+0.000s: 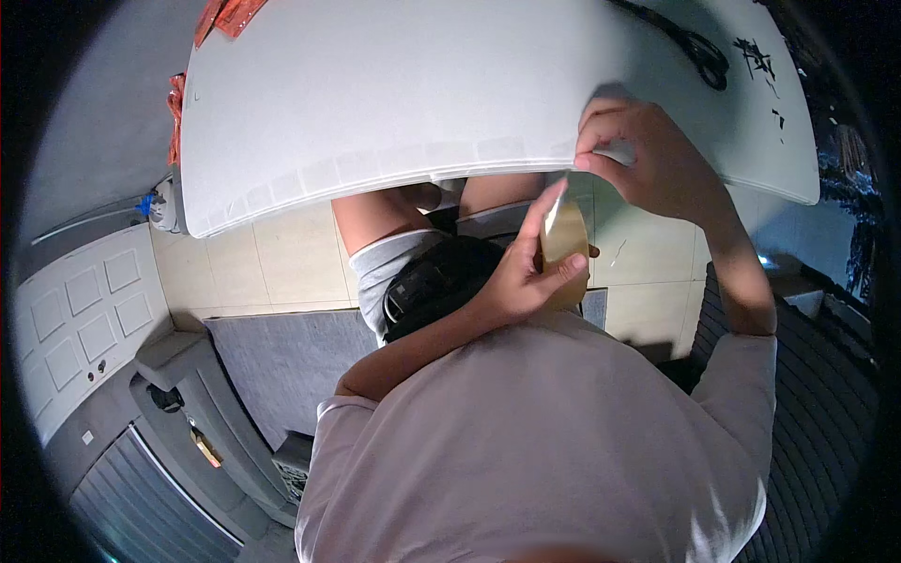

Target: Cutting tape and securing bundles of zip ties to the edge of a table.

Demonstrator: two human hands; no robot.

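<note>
My left hand (527, 280) is wrapped round a roll of yellowish clear tape (566, 235), just off the table's near edge. Thumb and index finger of my right hand (631, 150) are pinched together at the table edge, at the end of a shiny strip that rises from the roll. Along the near edge of the white table (394, 84) lies a row of pale, see-through tape pieces (366, 161). How far the strip reaches under my right fingertips is hidden.
Black-handled scissors (702, 54) lie at the table's far right, beside several small black scraps (754, 62). Orange-red packets (230, 17) rest at the far left corner; another red thing (175, 117) hangs at the left edge. A grey sofa (211, 422) stands left.
</note>
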